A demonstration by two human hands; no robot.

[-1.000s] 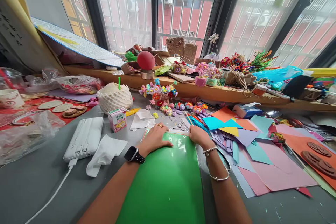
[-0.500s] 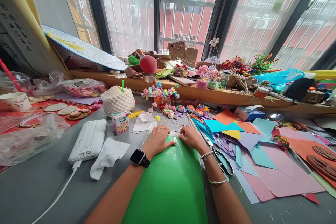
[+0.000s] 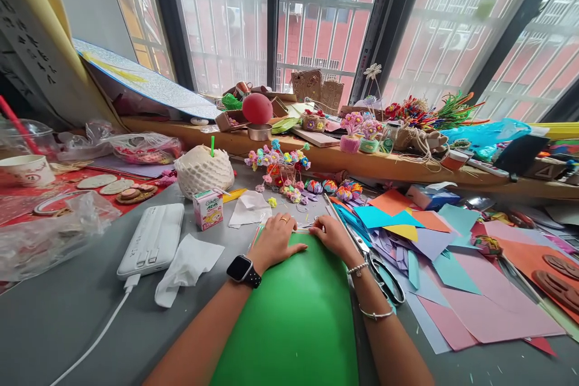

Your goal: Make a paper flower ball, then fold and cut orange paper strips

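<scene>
Resting open on green sheet (image 3: 294,319), far end: left hand (image 3: 275,242).
Right hand (image 3: 333,237) is curling at far edge, grip unclear; scissors (image 3: 367,255) are lying right.

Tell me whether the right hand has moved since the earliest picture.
Yes: judged against the white power bank, the right hand has shifted left, toward the left hand.

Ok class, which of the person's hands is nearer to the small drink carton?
Left. The left hand lies on the green sheet, to the right of the carton; the right hand is farther right, beyond the left hand.
</scene>
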